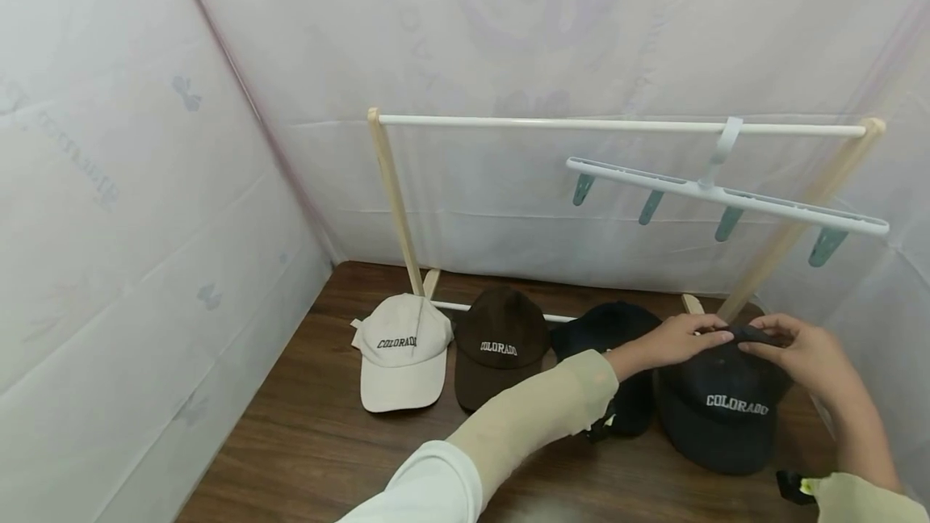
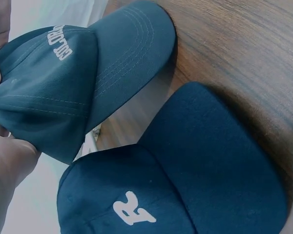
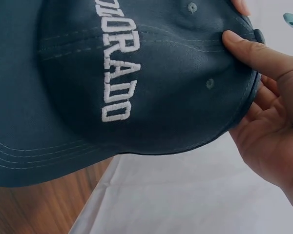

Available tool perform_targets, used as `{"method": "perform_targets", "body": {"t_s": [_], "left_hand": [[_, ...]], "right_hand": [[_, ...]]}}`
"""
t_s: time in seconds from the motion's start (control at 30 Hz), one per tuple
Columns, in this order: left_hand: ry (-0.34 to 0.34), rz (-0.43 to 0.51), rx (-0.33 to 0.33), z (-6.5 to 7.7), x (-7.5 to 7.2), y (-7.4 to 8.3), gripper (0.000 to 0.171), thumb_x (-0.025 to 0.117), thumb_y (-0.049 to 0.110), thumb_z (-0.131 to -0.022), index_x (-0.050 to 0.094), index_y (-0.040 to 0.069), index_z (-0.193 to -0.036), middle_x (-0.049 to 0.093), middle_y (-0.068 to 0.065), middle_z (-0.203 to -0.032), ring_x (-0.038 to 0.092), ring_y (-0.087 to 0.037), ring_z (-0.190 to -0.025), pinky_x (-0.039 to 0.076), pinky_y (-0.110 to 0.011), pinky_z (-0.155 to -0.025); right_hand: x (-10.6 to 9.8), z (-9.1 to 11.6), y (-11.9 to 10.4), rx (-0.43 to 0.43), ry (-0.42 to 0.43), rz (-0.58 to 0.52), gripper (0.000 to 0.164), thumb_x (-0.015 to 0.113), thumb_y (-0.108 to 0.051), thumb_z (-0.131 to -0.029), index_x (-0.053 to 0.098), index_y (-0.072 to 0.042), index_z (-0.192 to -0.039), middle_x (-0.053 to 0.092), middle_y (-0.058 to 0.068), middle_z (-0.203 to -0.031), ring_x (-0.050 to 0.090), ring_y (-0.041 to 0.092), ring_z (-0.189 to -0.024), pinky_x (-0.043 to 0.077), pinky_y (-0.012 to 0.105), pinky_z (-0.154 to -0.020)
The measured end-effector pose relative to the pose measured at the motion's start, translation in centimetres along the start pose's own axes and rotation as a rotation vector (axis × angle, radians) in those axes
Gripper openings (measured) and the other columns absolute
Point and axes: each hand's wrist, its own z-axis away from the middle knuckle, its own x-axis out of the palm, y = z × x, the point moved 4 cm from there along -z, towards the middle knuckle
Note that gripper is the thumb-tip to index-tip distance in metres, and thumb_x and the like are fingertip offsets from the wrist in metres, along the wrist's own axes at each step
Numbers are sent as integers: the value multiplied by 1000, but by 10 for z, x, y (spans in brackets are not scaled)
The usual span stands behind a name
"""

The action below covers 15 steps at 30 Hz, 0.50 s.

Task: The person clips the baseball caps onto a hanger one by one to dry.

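Both hands hold a dark baseball cap by the top of its crown, its brim pointing down and the white COLORADO lettering facing the head camera. My left hand pinches the crown from the left. On the other side, my right hand grips it, thumb outside and other fingers behind the edge in the right wrist view. Just left lies a navy cap with a white R, partly covered by the left forearm in the head view. Above the hands, a pale hanger carries several green clips.
The hanger hooks over a white rail between wooden posts. A brown cap and a cream cap lie farther left on the wooden table. Pale sheeting encloses the back and sides.
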Motion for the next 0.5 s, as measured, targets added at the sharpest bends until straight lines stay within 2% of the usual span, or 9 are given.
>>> {"method": "perform_targets", "body": {"t_s": [0.1,0.23,0.37,0.5], "left_hand": [[1,-3,-5,1,-2,3,31,52,35,-108,66,19,-131,68,11,-117,59,5,-97,42,-9,-81],[23,0,-8,3,-6,5,32,54,36,-107,67,20,-131,69,12,-120,59,5,-100,42,-10,-83],[49,6,9,6,-8,5,31,55,37,-106,67,21,-129,68,14,-113,58,5,-92,43,-10,-80],[63,17,50,9,-10,8,30,56,37,-106,67,20,-128,67,14,-107,56,5,-87,44,-10,-78]], "right_hand": [[-4,2,-3,0,13,6,44,84,-29,-86,68,4,-110,68,34,-108,64,55,-96,55,55,-66],[-8,2,-7,4,26,6,45,84,-32,-86,69,3,-110,70,31,-104,65,52,-94,54,46,-62],[-13,3,-12,1,46,1,43,84,-35,-85,71,-1,-108,72,29,-102,66,50,-93,49,35,-61],[-21,4,-16,-3,74,9,39,84,-35,-85,74,-3,-106,73,27,-101,66,50,-93,47,33,-61]]}}
